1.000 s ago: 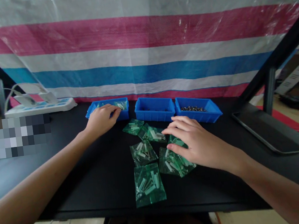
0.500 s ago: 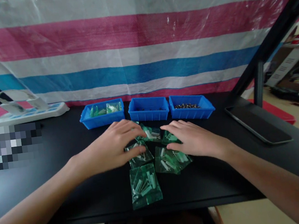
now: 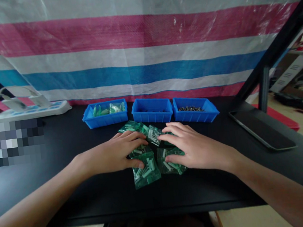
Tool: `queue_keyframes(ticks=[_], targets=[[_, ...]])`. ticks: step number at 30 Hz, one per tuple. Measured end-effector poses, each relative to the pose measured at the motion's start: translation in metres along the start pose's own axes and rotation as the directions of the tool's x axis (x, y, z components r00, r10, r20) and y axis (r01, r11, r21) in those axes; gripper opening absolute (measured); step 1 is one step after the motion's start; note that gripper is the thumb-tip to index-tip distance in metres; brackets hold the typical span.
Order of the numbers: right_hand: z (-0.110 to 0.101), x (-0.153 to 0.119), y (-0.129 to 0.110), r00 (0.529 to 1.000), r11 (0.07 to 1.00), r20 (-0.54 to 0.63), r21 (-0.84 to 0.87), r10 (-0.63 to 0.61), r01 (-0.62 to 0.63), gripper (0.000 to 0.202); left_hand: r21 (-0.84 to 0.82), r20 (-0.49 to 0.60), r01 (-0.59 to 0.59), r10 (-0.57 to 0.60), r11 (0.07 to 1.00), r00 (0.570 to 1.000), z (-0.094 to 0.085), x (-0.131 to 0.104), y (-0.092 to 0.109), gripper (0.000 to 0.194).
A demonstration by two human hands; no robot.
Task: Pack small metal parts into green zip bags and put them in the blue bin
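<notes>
Several small green-tinted plastic bags lie in a loose cluster on the black table [image 3: 106, 196], with pale plugs and screw-like pieces showing through. My left hand [image 3: 117, 150] rests over the left bags, fingers apart, thumb on the front-left bag [image 3: 147, 173]. Across from it, my right hand [image 3: 190, 141] spreads its fingers over the right bags, thumb at the front-right bag [image 3: 171, 164]. Between the hands lies a middle bag [image 3: 154, 135], and a back-left bag [image 3: 132, 126] shows beyond my left fingers. Parts of several bags are hidden under my hands.
Behind the bags stand three blue bins: a left bin [image 3: 105, 121] with green bags, a middle bin [image 3: 153, 117] with a few dark bits, a right bin [image 3: 196, 115] with small metal parts. A phone [image 3: 262, 129] lies right; a power strip [image 3: 32, 111] sits back left.
The front-left bag has moved away from the table edge, closer to the others. A bag now shows at the back left. Both hands have shifted slightly and stay spread over the bags.
</notes>
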State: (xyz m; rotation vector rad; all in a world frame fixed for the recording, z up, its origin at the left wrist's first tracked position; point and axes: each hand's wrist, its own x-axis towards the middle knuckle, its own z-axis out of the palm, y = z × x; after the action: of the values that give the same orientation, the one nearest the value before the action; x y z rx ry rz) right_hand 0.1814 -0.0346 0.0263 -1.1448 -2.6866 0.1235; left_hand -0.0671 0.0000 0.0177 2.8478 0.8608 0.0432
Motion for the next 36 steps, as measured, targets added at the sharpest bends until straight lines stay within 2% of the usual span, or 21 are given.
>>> queue_keyframes(ticks=[7,11,14,16,19,20,23,27,29,31,34,36], targets=[[0.011,0.001,-0.012,0.997,0.998,0.077,0.058,-0.027,0.022,0.044,0.019,0.0,0.022,-0.022,1.0,1.0,-0.001,-0.002,0.001,0.052],[0.01,0.003,-0.012,0.998,0.999,0.065,0.036,-0.017,0.015,0.04,0.016,0.004,0.02,-0.02,1.0,1.0,-0.003,-0.002,0.001,0.052],[0.011,0.006,-0.009,1.0,0.999,-0.003,0.039,0.005,-0.005,0.038,0.01,-0.006,0.02,-0.02,1.0,1.0,-0.004,-0.003,0.002,0.049],[0.015,0.01,-0.004,0.994,0.996,-0.099,0.073,0.055,-0.048,0.034,0.009,-0.023,0.012,-0.012,1.0,1.0,-0.003,-0.002,0.003,0.048],[0.025,0.018,0.008,0.951,0.98,-0.253,0.14,0.177,-0.145,0.032,0.01,-0.033,-0.024,0.024,1.0,0.999,-0.001,0.0,0.006,0.047],[0.028,0.021,0.011,0.937,0.971,-0.274,0.164,0.215,-0.175,0.033,0.01,-0.029,-0.031,0.031,0.999,0.999,0.001,0.0,0.007,0.047],[0.036,0.028,0.014,0.927,0.943,-0.243,0.244,0.286,-0.227,0.033,0.014,-0.028,-0.034,0.034,0.999,0.999,0.005,0.003,0.011,0.048],[0.037,0.031,0.005,0.891,0.904,-0.327,0.39,0.315,-0.176,0.033,0.031,-0.039,-0.044,0.045,0.999,0.998,0.009,0.004,0.014,0.048],[0.034,0.03,0.002,0.858,0.862,-0.38,0.49,0.345,-0.129,0.035,0.037,-0.046,-0.046,0.048,0.998,0.998,0.012,0.004,0.013,0.047],[0.031,0.028,0.001,0.829,0.785,-0.38,0.611,0.409,-0.107,0.033,0.034,-0.085,-0.051,0.053,0.998,0.995,0.013,0.005,0.013,0.044],[0.028,0.026,-0.001,0.807,0.591,-0.273,0.799,0.524,-0.113,0.018,-0.028,-0.196,-0.069,0.063,0.997,0.979,0.012,0.009,0.015,0.038],[0.026,0.024,-0.005,0.8,0.461,-0.203,0.881,0.565,-0.103,0.009,-0.129,-0.273,-0.056,0.019,0.99,0.962,0.009,0.012,0.019,0.032]])
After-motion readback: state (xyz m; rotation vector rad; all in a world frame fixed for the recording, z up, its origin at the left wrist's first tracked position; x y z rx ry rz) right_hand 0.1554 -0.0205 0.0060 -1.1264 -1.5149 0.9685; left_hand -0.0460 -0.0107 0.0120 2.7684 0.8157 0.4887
